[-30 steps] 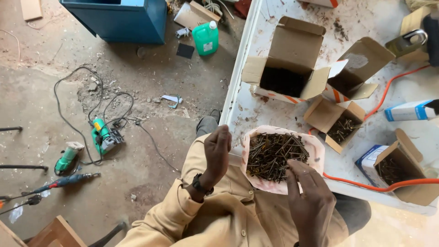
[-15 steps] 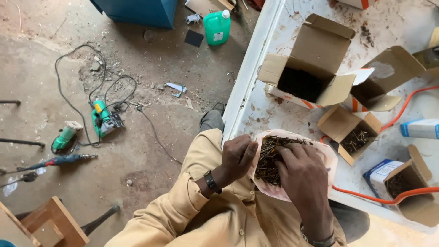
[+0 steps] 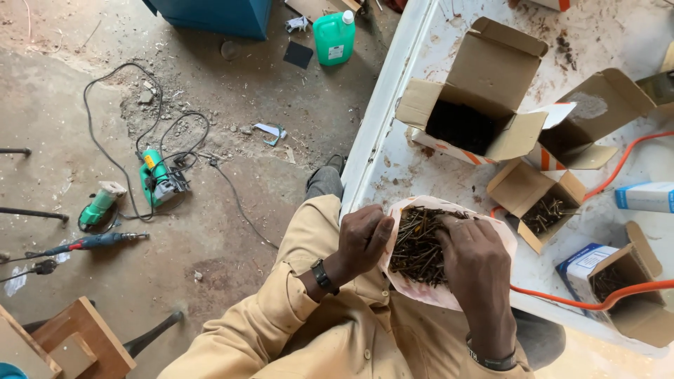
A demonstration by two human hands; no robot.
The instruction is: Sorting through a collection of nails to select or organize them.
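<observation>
both hands (image 3: 421, 245) in nail bag (image 3: 449, 298)

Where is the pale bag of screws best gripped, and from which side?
By its rolled-down rim, from the near left edge, where the left hand already pinches it. The bag is soft and open-topped, heaped with loose screws, so holding the rim probably keeps the mouth open.

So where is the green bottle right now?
The green bottle stands on the dirt floor at the top of the head view, left of the white table, beside the blue cabinet.
</observation>
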